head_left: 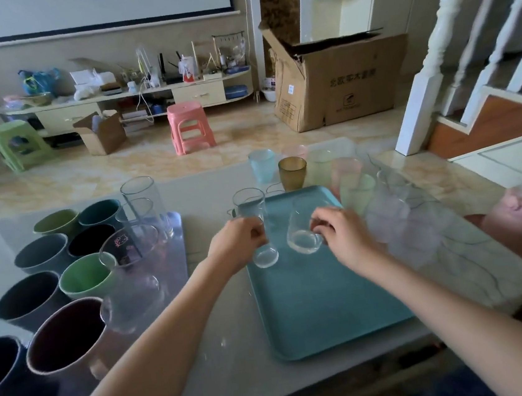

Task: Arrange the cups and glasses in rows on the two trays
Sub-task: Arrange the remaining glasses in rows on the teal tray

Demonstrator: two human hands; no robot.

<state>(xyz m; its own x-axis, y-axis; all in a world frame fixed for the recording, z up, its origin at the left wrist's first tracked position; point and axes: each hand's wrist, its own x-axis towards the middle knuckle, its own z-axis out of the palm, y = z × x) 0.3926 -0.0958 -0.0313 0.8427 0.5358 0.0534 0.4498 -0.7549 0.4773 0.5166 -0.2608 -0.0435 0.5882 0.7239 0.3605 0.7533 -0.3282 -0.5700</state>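
With the left hand (240, 244) gripping a tall glass (255, 227) and the right hand (339, 237) a tilted one (304, 228) (both clear), set them upright, side by side, at the teal tray's (324, 304) far edge.

A teal tray (324, 304) lies on the counter, nearly bare. Two clear glasses sit over its far end: a tall glass (255, 227) upright and a rounder glass (305, 228) tilted. Beyond and right of it stand pastel cups (292, 173). On the clear tray (178, 239) at left, ceramic cups (66, 275) stand in two rows beside tall glasses (143, 208).
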